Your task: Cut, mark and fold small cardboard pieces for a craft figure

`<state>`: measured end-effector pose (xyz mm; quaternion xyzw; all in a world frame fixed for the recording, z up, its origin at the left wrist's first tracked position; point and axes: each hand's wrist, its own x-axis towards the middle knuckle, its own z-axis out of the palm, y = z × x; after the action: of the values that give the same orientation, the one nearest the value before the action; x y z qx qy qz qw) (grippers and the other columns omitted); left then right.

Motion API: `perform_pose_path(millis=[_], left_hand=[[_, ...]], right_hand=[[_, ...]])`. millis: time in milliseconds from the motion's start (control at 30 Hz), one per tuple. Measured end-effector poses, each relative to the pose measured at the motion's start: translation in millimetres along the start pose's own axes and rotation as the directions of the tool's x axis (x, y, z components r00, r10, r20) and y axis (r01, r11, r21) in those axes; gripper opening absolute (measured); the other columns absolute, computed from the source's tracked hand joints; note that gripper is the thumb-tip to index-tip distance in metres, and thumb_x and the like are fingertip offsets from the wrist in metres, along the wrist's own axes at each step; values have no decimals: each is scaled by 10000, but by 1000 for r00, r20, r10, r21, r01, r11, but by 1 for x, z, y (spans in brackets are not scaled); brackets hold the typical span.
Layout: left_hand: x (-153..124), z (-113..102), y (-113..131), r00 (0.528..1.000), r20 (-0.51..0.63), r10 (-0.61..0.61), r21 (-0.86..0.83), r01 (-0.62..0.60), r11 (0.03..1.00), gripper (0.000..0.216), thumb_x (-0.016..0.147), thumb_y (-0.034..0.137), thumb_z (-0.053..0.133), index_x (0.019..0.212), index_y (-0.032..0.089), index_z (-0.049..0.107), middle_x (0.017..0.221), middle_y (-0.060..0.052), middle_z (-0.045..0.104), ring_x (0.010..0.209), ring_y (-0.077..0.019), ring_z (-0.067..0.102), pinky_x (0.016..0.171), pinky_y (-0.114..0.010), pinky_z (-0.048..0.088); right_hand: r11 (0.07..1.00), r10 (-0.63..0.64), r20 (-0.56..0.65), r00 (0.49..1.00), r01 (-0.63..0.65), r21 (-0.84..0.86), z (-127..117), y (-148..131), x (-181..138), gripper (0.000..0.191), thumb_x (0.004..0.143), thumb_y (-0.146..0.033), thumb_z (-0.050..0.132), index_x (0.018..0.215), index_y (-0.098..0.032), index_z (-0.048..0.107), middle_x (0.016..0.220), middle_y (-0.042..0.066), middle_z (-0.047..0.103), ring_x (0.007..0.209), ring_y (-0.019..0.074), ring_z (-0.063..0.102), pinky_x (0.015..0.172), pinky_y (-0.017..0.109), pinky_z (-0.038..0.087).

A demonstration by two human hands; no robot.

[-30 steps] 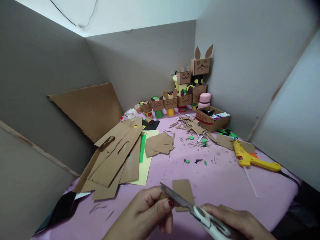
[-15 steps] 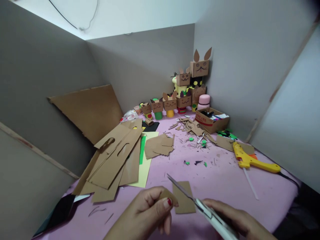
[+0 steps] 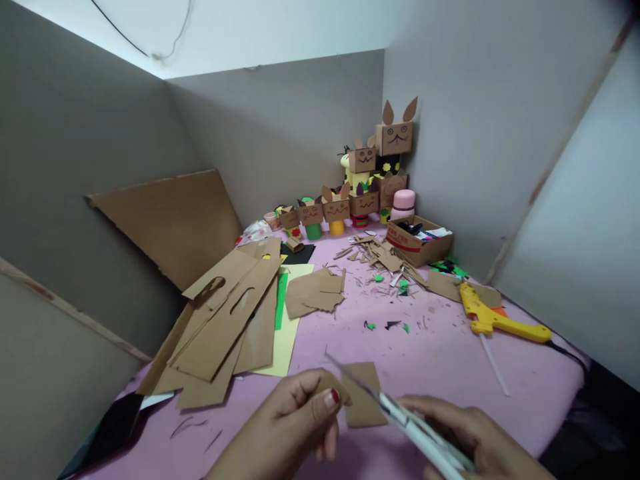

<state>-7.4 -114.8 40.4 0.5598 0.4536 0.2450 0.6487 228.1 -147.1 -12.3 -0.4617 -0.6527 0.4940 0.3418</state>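
Between the thumb and fingers of my left hand (image 3: 300,417) is a small cardboard piece (image 3: 334,384) with a curved edge. My right hand (image 3: 465,427) grips scissors (image 3: 407,420) with white handles. Their blades look closed together and point up and left, just beyond the held piece. Under the blades, a rectangular cardboard piece (image 3: 364,400) lies flat on the pink tabletop (image 3: 320,347).
Cardboard sheets (image 3: 225,327) are stacked at the left. A yellow glue gun (image 3: 500,320) lies at the right, before an open box (image 3: 417,243). Cardboard scraps (image 3: 383,253) litter the middle. Cardboard animal figures (image 3: 336,208) stand at the back.
The view has shifted slightly, so the scene sits a little further left. Both hands keep nearly the same pose, with the scissors and the small cardboard piece still held.
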Motion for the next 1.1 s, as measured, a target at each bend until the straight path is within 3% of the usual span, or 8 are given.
perform_pose_path(millis=[100, 233, 400, 533, 633, 800, 933, 1100], left_hand=[[4, -1, -3, 998, -41, 49, 88, -46, 995, 266, 873, 410, 462, 753, 178, 510, 578, 34, 532, 560, -115, 443, 586, -229, 355], [11, -6, -11, 988, -26, 151, 412, -127, 902, 277, 905, 362, 416, 756, 182, 565, 715, -1, 611, 647, -132, 536, 627, -237, 412], [23, -11, -30, 952, -10, 306, 815, -170, 553, 235, 886, 250, 429, 926, 227, 659, 824, -31, 720, 739, -190, 639, 695, -306, 454], [31, -8, -45, 914, 37, 404, 931, -178, 319, 227, 828, 159, 460, 894, 224, 668, 844, -51, 735, 747, -217, 664, 676, -326, 485], [32, -3, -48, 930, 53, 365, 909, -197, 368, 221, 845, 152, 421, 851, 208, 635, 796, -50, 731, 696, -200, 676, 611, -287, 493], [32, 7, -49, 951, 80, 298, 823, -231, 519, 197, 887, 213, 399, 872, 195, 595, 708, -46, 715, 581, -181, 657, 504, -249, 437], [31, 14, -55, 951, 189, 244, 779, -296, 552, 231, 895, 211, 399, 843, 205, 624, 823, -56, 705, 690, -178, 652, 590, -253, 459], [30, 21, -62, 967, 173, 190, 820, -248, 516, 191, 885, 216, 425, 824, 196, 605, 771, -60, 674, 671, -199, 618, 586, -281, 449]], right_hand=[[952, -7, -205, 979, -57, -302, -18, 24, 14, 442, 772, -299, 568, 1208, -230, 587, 1089, 67, 689, 937, 260, 652, 803, 334, 518], [665, -93, -394, 914, -237, -708, -49, 52, 50, 487, 787, -208, 474, 1268, -149, 521, 1087, 155, 659, 940, 320, 626, 790, 440, 488], [456, -203, -347, 916, -226, -861, -57, 46, 64, 329, 820, -187, 503, 1124, -120, 609, 1049, 187, 609, 967, 327, 556, 833, 444, 431], [622, -150, -84, 985, 28, -782, -27, 30, 33, 158, 785, -287, 611, 910, -190, 616, 920, 83, 617, 823, 227, 566, 713, 319, 455], [633, -79, 164, 983, 177, -754, -12, 36, 12, 89, 748, -254, 653, 793, -210, 590, 851, 35, 623, 744, 201, 569, 642, 292, 448], [524, -158, -205, 966, -93, -847, -23, 51, 10, 200, 876, -110, 420, 899, -155, 613, 878, 116, 606, 811, 248, 562, 706, 374, 458], [682, -161, -63, 985, 65, -728, -1, 40, 23, 223, 870, -103, 460, 1002, -204, 608, 904, 65, 603, 837, 202, 566, 731, 311, 480], [615, -157, -34, 987, 71, -785, 21, 38, 37, 181, 861, -90, 468, 822, -175, 623, 821, 61, 610, 776, 206, 564, 685, 320, 475]])
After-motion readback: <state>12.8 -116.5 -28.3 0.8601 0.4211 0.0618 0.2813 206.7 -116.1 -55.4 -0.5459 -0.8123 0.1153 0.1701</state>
